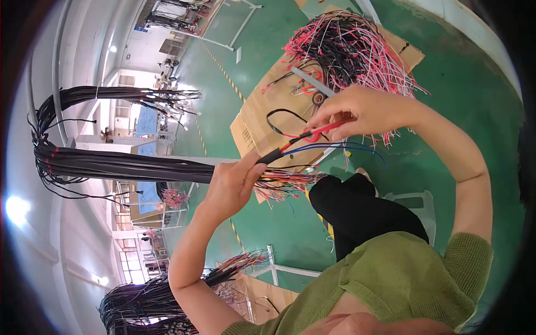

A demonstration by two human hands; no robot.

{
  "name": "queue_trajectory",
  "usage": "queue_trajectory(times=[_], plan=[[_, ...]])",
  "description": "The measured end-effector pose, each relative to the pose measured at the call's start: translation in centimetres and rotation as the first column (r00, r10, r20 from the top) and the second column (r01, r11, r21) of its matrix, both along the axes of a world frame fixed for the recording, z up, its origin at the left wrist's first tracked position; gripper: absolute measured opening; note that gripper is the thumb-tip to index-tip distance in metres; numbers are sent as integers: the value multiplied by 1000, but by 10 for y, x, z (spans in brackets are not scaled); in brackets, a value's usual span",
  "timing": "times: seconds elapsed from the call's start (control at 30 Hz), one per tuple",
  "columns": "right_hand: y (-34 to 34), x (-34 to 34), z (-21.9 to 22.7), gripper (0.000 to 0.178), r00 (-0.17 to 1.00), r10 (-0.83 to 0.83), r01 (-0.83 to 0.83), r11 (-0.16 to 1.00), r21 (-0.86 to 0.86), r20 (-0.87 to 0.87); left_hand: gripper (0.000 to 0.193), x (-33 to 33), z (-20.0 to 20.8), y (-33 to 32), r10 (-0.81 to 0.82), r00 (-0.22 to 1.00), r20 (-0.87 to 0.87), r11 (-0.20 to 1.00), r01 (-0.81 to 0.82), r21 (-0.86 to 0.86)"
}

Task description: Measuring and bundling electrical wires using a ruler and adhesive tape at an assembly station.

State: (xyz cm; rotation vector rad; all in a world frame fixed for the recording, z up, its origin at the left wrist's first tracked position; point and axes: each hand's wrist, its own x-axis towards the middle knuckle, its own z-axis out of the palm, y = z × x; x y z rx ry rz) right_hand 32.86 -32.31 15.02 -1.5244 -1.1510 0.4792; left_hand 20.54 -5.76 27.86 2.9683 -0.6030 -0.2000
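Observation:
My left hand (pixel 226 187) is closed around a black-sheathed cable (pixel 270 157), near the end where its coloured cores come out. Opposite it, my right hand (pixel 363 109) pinches a red wire (pixel 330 127) that meets these cores at a short black section. A thin black wire (pixel 274 114) loops up beside the joint, and blue wires (pixel 312 146) trail loose below my right hand. Behind my left hand runs a thick bundle of black cables (pixel 134 164), with stripped, many-coloured ends (pixel 285 183) spreading out under the held cable. My right fingertips are partly hidden.
Beyond my hands, a cardboard sheet (pixel 251 114) carries a heap of red and black wires (pixel 346 50) and a dark tape roll (pixel 318 98). Another cable bundle (pixel 111 94) hangs at left, more cables (pixel 134 307) lower left. A white stool (pixel 421 209) stands at right.

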Motion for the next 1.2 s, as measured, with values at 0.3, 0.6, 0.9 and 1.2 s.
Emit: queue_trajectory(times=[0.3,0.6,0.9,1.2], plan=[[26,-61,-66,17,954,-273,225,927,299,127,28,18,-13,51,395,918,-36,917,-397,-43],[159,-21,-219,16,794,-551,559,828,48,256,34,29,-14,68,386,922,12,902,-375,-214],[163,132,-245,17,558,-756,808,590,-14,342,30,42,-19,79,399,915,63,880,-362,-307],[178,112,-233,24,653,-528,673,733,-97,542,30,54,-21,86,390,917,81,879,-345,-328]])
